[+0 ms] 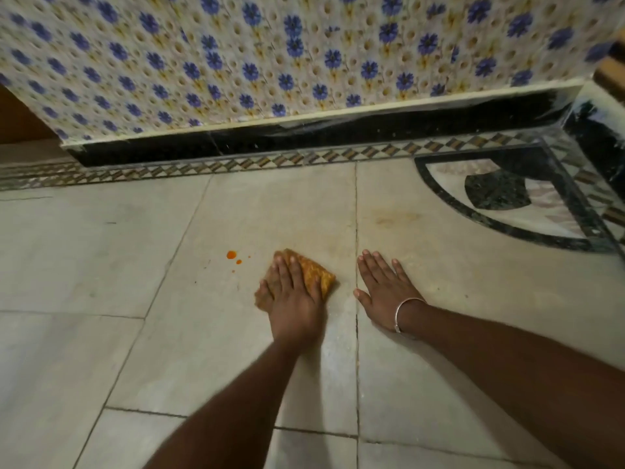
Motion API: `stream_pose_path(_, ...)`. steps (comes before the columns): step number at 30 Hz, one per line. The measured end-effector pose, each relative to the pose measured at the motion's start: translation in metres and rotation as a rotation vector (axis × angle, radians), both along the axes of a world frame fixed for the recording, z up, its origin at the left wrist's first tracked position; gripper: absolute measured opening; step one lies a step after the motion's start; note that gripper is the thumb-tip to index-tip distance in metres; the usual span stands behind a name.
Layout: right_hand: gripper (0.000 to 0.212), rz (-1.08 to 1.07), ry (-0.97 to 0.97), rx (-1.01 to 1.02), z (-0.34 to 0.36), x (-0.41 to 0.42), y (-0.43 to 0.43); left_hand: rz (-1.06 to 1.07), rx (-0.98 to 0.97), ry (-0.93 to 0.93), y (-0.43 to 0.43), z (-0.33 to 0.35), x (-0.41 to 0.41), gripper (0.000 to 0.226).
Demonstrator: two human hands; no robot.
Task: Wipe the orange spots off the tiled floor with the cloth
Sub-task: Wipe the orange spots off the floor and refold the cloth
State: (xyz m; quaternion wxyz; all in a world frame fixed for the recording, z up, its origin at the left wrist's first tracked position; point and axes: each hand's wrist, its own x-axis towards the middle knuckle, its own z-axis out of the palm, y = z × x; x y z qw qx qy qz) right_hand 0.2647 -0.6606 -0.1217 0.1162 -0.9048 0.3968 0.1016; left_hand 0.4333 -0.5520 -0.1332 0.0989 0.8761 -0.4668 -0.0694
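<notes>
Two bare hands are down on the floor (236, 350), and one cloth (316, 270) lies between them and the mess. The left hand (294, 292) lies flat on top of the cloth, fingers straight and a little spread, pressing it to the stone. The cloth is a small folded pad, orange-brown and coarse-looking, with a pointed corner poking out past the fingers on the right.

Just left of the cloth, not touching it, are the spots (231, 254). I count four: one round bright orange blob, one smaller dot beside it, and two tiny specks nearby. They sit on the same slab as the cloth.

The right hand (385, 286) rests palm-down on the next slab, across a dark joint from the cloth, fingers straight and fanned, holding nothing. One thin silvery bangle (398, 313) circles that wrist.

The floor is made of large pale slabs, smooth and faintly veined like marble, split by thin dark joints. One faint yellowish smear (395, 218) marks the slab beyond the right hand.

Farther off, a narrow border (270, 162) of small diamond-shaped pieces in brown, grey and white runs along the edge. In the corner sits one quarter-circle inlay (507, 194), a dark speckled ring round pale stone and a dark centre.

A glossy black skirting (304, 137) runs along above the border. The wall (270, 62) above it is covered in rows of many blue flowers on a cream ground.
</notes>
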Motion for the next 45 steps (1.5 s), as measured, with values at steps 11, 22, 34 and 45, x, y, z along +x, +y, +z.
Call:
stream_pose_path(11, 0.071, 0.06, 0.148, 0.196, 0.054, -0.01, 0.001, -0.151, 0.113, 0.031, 0.067, 0.014, -0.095, 0.112)
stream_pose_path(22, 0.074, -0.459, -0.526, 1.206, 0.169, -0.037, 0.014, -0.258, 0.22, 0.982, 0.005, 0.193, -0.043, 0.044)
stream_pose_path(34, 0.042, -0.249, -0.757, 0.818, 0.298, 0.041, 0.005, -0.405, 0.241, 0.965, -0.023, 0.348, 0.071, 0.041)
stream_pose_path(45, 0.021, -0.622, -0.786, 0.991, 0.182, 0.135, 0.018, -0.09, -0.11, 0.927, -0.015, 0.186, 0.165, 0.033)
